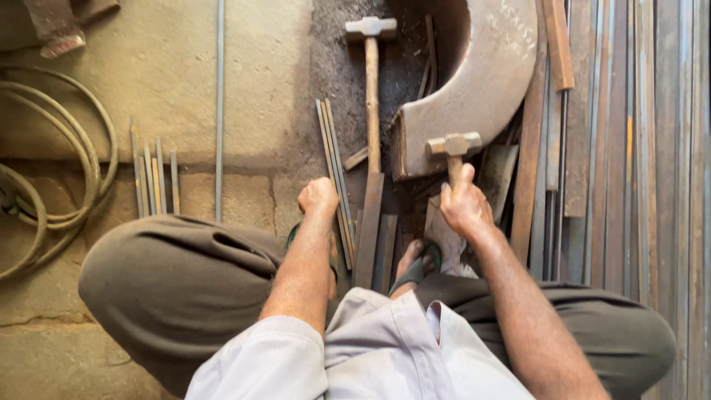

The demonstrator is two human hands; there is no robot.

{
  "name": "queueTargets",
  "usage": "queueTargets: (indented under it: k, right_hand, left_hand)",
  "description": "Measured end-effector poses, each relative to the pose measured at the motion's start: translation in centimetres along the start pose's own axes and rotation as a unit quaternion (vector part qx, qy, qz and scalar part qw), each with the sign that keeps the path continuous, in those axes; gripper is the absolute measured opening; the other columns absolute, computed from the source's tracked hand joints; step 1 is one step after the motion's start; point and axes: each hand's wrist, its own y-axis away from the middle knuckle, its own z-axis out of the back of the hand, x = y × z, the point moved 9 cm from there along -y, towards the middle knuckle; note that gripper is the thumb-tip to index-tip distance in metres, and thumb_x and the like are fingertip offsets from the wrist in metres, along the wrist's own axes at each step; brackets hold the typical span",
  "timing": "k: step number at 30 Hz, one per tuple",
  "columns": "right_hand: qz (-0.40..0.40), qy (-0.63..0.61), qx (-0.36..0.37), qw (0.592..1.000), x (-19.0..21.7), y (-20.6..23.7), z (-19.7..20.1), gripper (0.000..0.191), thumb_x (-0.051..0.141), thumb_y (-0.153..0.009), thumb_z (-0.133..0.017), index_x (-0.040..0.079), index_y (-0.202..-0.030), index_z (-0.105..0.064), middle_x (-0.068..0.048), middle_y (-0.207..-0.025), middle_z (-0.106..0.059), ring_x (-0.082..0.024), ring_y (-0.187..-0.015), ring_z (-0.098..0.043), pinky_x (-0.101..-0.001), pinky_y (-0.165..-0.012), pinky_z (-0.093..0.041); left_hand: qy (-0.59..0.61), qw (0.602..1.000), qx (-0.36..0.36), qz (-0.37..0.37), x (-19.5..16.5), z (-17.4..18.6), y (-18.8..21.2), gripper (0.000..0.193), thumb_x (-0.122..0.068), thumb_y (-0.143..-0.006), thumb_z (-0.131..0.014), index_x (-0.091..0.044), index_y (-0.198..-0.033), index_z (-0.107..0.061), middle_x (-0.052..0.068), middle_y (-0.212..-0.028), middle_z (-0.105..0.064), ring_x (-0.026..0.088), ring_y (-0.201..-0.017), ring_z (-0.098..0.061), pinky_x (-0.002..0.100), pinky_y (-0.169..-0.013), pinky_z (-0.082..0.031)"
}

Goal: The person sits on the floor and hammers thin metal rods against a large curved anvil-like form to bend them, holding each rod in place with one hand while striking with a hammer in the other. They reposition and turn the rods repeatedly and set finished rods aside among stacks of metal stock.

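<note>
Seated low, knees spread in olive trousers, pale shirt nearest of all; one foot in a green sandal between the knees. Right hand wrapped tight round the wooden handle of a small hammer, thumb lying up along the shaft, steel head raised just beyond the knuckles and in front of the curved metal block. Left hand curled into a fist to the left of that, pressed down over thin flat rods – grip closed, though exactly which strip is held cannot be told. Between the two hands, dark flat bars running away from the feet.

Underneath – rough concrete floor, paler at left, stepped with an edge, dusted dark with filings toward the middle.

Counted: two hammers, the held one and a larger sledgehammer lying further off, head far, long handle pointing near; one heavy curved block at far right of centre; roughly five short rods lying side by side at left; one long thin rod running far from them; several loops of hose at the left edge; many long steel strips and bars stacked along the right side, too many and too overlapped to count.
</note>
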Motion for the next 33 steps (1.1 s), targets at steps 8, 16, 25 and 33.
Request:
queueTargets:
  k: [8,16,25,33]
  right_hand:
    - [-0.006,-0.018,0.012,1.0,0.7,0.4,0.6,0.058,0.036,-0.102,-0.051,0.0,-0.139,-0.025,-0.041,-0.105,-0.064,-0.06,-0.098,-0.062,-0.064,-0.087,-0.049]
    - [-0.014,-0.017,0.002,1.0,-0.5,-0.1,-0.6,0.066,0.04,-0.102,-0.051,-0.001,-0.147,-0.026,-0.04,-0.109,-0.065,-0.058,-0.103,-0.063,-0.0613,-0.092,-0.05]
    - [-0.015,-0.012,-0.013,1.0,0.0,-0.6,0.6,0.068,0.045,-0.099,-0.049,0.002,-0.148,-0.03,-0.033,-0.114,-0.067,-0.052,-0.107,-0.065,-0.0585,-0.095,-0.052]
    - [0.024,-0.018,-0.038,0.999,1.3,-0.4,1.3,0.075,0.043,-0.098,-0.053,-0.001,-0.15,-0.022,-0.037,-0.111,-0.065,-0.054,-0.101,-0.065,-0.0584,-0.091,-0.053]
  left_hand:
    - [0.034,0.99,0.091,0.1,0.5,0.7,0.6,0.041,-0.023,-0.078,-0.086,-0.01,-0.116,-0.076,0.014,-0.125,-0.071,0.029,-0.118,-0.069,0.041,-0.096,-0.058]
    - [0.067,0.982,0.108,0.14,0.7,0.3,1.4,0.037,-0.023,-0.084,-0.08,-0.009,-0.118,-0.076,0.015,-0.126,-0.074,0.029,-0.117,-0.072,0.042,-0.097,-0.059]
    - [0.123,0.99,0.034,0.061,-1.3,4.9,3.3,0.04,-0.028,-0.079,-0.082,-0.011,-0.114,-0.075,0.017,-0.123,-0.071,0.035,-0.118,-0.067,0.046,-0.096,-0.056]
    - [0.623,0.754,0.039,-0.202,-8.8,11.8,3.6,0.008,-0.007,-0.083,-0.056,-0.004,-0.088,-0.061,0.009,-0.073,-0.069,0.02,-0.064,-0.069,0.035,-0.058,-0.057]
